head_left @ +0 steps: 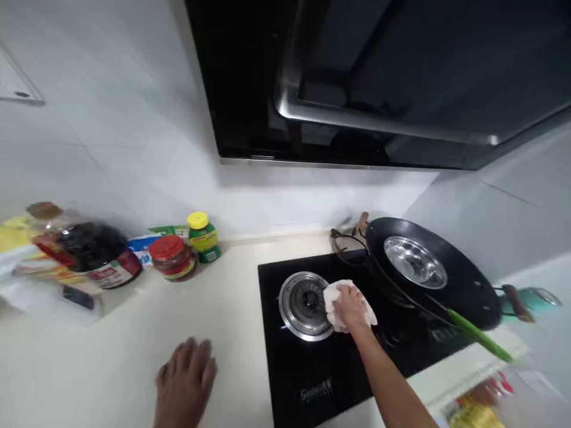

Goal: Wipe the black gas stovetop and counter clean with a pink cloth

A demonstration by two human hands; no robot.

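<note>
My right hand [350, 306] presses a crumpled white cloth [332, 295] onto the black glass cooktop [289, 371], its fingers bent over the cloth. Just left of it lies the round metal gas burner [306, 306], and the cloth reaches its right edge. Over the pale countertop [232, 333], left of the cooktop, is my left hand [185, 380]. Its fingers are a little apart and somewhat blurred, with nothing held; whether it touches the counter I cannot tell.
A black wok [464, 279] holding a metal bowl [414, 261] and a green-handled utensil [479, 336] covers the cooktop's right side. Overhead juts a dark range hood [379, 77]. Along the wall stand a red-lidded jar [172, 258], a yellow-capped green bottle [204, 238] and a large dark jar [100, 252].
</note>
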